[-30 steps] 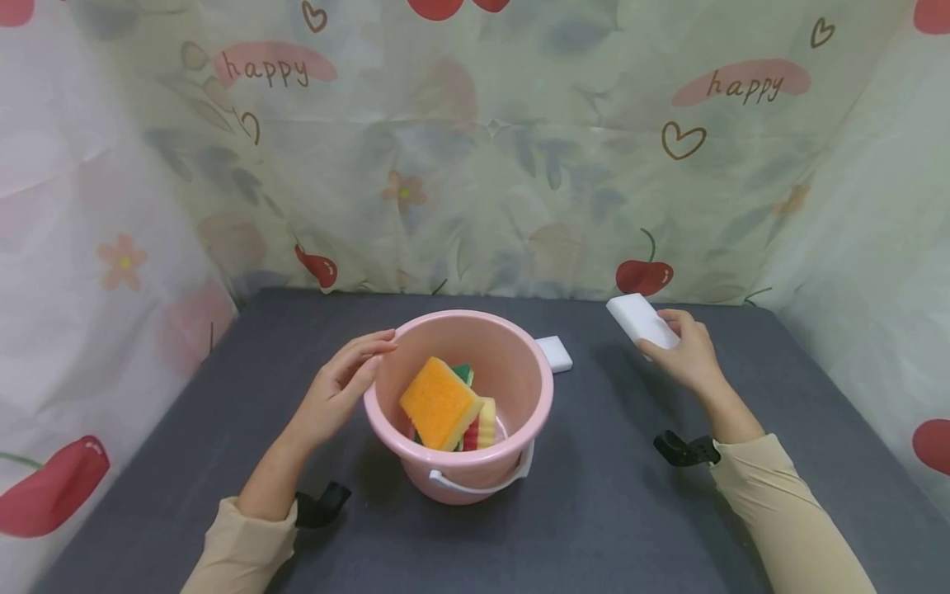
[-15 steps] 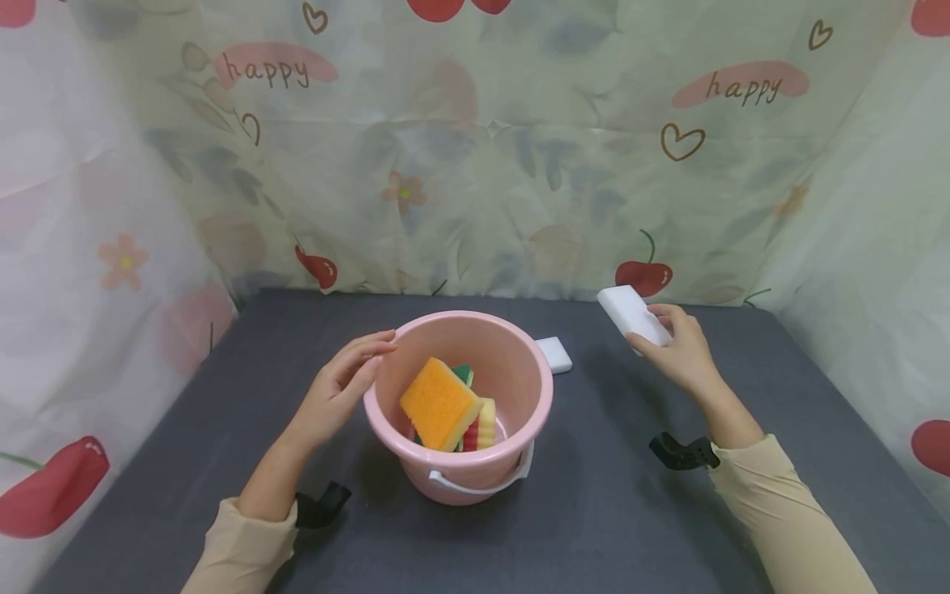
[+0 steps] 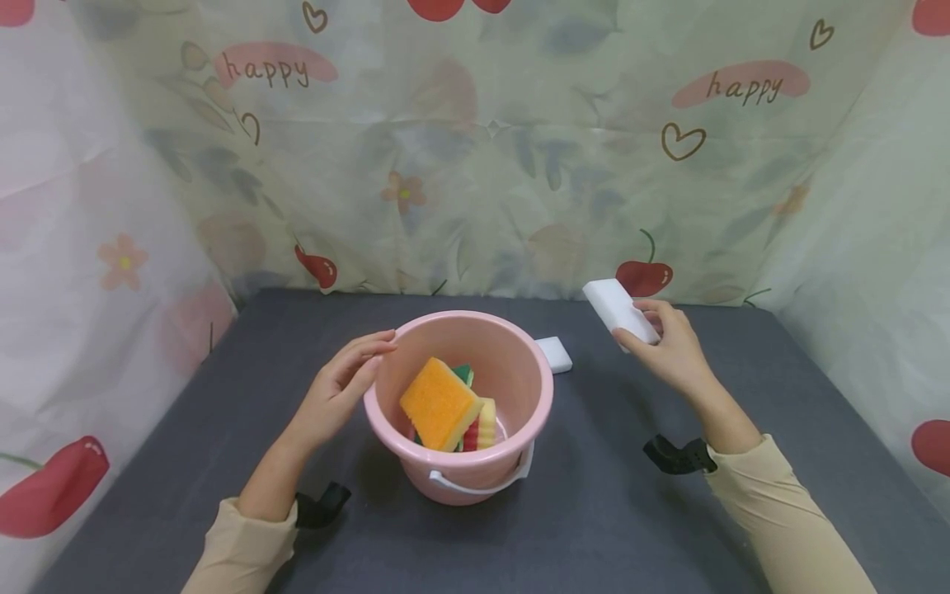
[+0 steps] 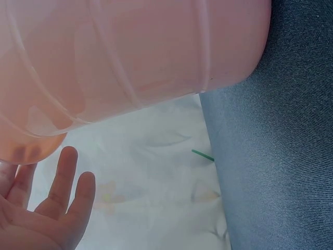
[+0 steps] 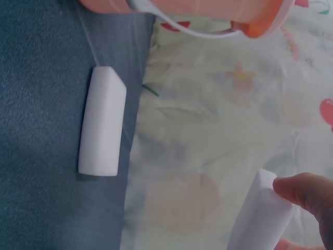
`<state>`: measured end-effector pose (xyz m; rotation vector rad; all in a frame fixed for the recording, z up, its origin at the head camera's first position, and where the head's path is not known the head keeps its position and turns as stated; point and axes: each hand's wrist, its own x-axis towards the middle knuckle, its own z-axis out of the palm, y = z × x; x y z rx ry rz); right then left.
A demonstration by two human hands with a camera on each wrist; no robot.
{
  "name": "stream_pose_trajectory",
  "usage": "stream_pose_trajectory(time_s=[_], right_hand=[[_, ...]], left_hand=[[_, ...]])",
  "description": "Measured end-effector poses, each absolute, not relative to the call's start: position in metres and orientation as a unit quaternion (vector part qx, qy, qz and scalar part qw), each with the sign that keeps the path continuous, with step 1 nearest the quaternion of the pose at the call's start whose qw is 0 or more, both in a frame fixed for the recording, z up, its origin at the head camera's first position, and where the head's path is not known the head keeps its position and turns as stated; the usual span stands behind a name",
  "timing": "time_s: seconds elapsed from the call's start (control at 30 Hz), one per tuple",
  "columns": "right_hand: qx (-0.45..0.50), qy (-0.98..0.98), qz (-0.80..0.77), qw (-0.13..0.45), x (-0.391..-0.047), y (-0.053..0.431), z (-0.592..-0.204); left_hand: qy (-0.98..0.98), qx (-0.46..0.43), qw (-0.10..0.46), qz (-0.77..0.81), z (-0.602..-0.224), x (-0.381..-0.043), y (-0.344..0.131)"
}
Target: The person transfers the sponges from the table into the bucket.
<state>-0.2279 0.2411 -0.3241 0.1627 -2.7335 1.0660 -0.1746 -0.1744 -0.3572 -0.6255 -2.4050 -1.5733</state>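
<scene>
A pink bucket (image 3: 458, 470) stands upright in the head view, its white handle hanging at the front. Inside lie an orange-faced sponge (image 3: 439, 404), a red and cream striped piece (image 3: 482, 425) and a partly hidden green piece (image 3: 463, 374). My left hand (image 3: 330, 396) rests its fingertips on the bucket's left rim, fingers loosely extended; in the left wrist view some fingertips show faintly through the rim. To the right of the bucket, my right hand (image 3: 671, 351) pinches a white sponge block (image 3: 618, 309) between thumb and fingers, raised above the table.
A second white sponge block (image 3: 555, 355) lies on the dark table (image 3: 594, 511) behind the bucket's right side, partly hidden by it in the head view. Patterned curtains (image 3: 475, 206) enclose the back and both sides.
My right hand has moved left and slightly away from me with the white sponge block, closer to the bucket. The left hand and the bucket have stayed still.
</scene>
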Motion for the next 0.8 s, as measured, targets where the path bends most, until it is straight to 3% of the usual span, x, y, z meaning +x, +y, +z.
stream_pose_trajectory(time_s=[0.8], right_hand=[[0.081,-0.920,0.376,0.079,-0.210,0.220,-0.308]], left_hand=[[-0.815,-0.211,0.102,-0.530,-0.357,-0.174,-0.174]])
